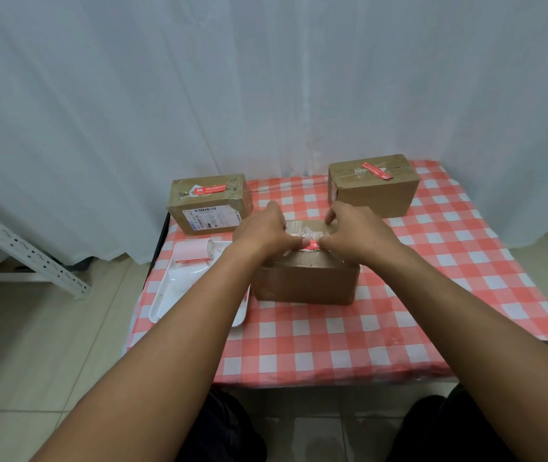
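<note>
Head view: both grips, left hand (262,228) and right hand (357,232), pinch the red sticker (313,244) atop the box (306,283)

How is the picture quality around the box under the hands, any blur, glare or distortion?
Head view: soft, even light, only a faint shadow under the middle box; the left hand, right hand and the red sticker between them look slightly smeared; the head camera's wide lens stretches the forearms and bows the checked tablecloth edges; mild sheen on the white tray.
</note>
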